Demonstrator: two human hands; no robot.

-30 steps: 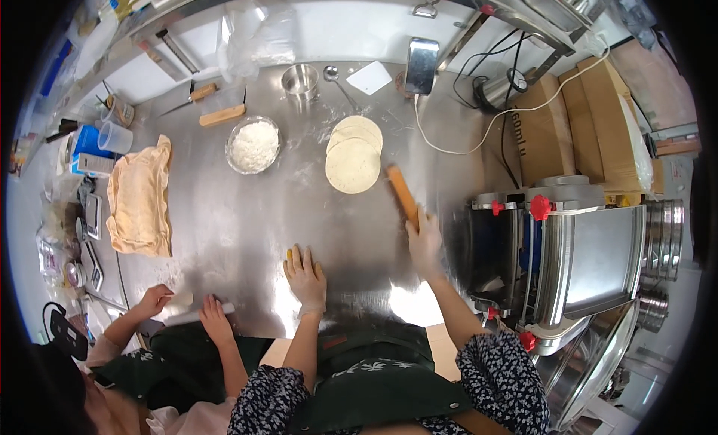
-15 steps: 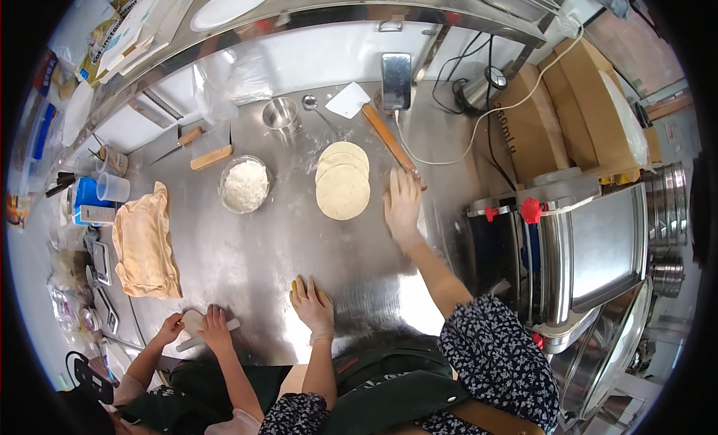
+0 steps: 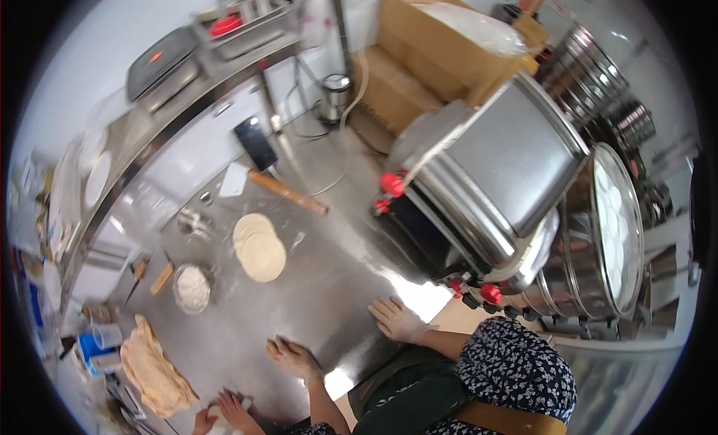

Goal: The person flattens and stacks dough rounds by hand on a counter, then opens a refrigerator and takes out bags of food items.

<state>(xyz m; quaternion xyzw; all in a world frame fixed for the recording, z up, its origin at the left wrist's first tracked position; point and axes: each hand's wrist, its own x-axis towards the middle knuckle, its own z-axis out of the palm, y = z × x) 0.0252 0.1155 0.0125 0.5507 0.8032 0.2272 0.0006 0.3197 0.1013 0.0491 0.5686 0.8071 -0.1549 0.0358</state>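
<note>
My left hand [image 3: 294,360], in a clear glove, rests near the front edge of the steel table [image 3: 247,315]; its fingers are a little bent and apart, with a yellowish tint at the tips. My right hand [image 3: 399,320], also gloved, lies flat on the table's right front edge with fingers spread. Neither holds anything I can see. Beyond them lie several thin round dough sheets [image 3: 262,257], overlapping in a stack. A wooden rolling pin [image 3: 288,192] is behind these, beside a white scraper [image 3: 234,179]. To their left stands a bowl of flour [image 3: 191,289].
A folded dough slab [image 3: 155,371] lies at left, near a co-worker's hands [image 3: 228,411]. A steel machine with red knobs [image 3: 516,158] stands at right, beside a round steamer [image 3: 576,248]. A phone [image 3: 256,143], cardboard box [image 3: 404,83] and wood-handled tools [image 3: 161,279] are farther back.
The view has swung to the right, bringing the machine and steamer further in. My right hand has drawn back from the rolling pin to the front edge.
</note>
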